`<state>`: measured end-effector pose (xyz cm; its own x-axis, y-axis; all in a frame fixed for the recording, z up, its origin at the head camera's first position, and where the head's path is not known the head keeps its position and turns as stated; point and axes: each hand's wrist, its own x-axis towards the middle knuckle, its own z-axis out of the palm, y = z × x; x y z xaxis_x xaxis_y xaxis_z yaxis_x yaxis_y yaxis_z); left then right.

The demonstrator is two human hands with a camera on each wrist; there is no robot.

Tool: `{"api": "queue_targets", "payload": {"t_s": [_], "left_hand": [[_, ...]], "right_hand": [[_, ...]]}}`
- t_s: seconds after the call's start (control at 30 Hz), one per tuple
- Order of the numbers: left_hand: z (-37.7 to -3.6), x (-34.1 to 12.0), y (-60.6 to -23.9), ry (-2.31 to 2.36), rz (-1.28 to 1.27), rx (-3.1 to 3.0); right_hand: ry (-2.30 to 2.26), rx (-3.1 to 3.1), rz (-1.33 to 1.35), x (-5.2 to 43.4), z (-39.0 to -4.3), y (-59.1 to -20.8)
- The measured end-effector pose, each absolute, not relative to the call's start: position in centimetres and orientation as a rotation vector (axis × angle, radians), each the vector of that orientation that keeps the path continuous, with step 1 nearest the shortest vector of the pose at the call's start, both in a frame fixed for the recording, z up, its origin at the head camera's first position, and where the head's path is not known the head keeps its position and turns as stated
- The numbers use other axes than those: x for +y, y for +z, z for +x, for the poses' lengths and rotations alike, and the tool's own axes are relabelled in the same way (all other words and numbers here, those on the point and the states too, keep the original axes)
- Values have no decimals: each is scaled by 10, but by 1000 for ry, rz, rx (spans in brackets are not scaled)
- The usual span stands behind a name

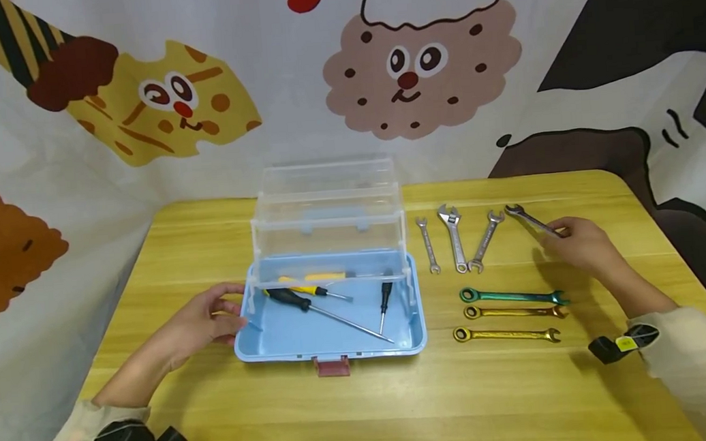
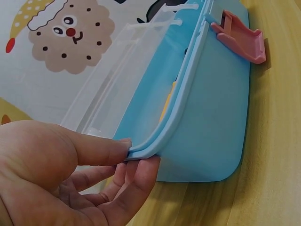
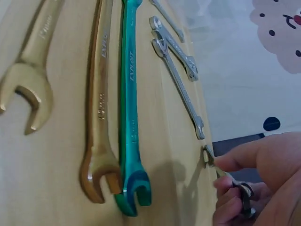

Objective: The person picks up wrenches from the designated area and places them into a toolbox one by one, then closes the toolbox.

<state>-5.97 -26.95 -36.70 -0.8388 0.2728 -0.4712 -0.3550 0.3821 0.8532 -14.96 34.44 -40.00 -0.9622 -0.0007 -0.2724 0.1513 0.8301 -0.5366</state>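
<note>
Between the hands, toolbox rim in left's pinch, silver wrench in right's: six wrenches.

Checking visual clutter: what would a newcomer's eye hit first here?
Likely the pinkish cartoon cookie on the backdrop behind the table. Then the blue toolbox near its middle, clear lid raised, and right of it the shiny green wrench, lying just beyond two gold wrenches.

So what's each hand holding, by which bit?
Left hand pinches the blue plastic toolbox by its left rim; right hand grips a silver metal wrench near one end.
</note>
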Motion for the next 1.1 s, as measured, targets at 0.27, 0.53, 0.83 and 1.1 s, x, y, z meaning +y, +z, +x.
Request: {"api": "queue_targets", "payload": {"t_s": [0.27,0.53,0.83,1.1], "left_hand": [[-59,-269,-367,1487,-77,2096],[-59,-268,-369,1490,-90,2109],[-59,-268,-370,1497,-91,2100],[-59,-270,-371,1519,-63,2086]], "right_hand": [[-1114,2863,221,350,-144,-419],[-1299,2821,232,355,-146,-433],[-1462,2753,175,360,-146,-425],[-1573,2663,97,357,-149,-405]]}}
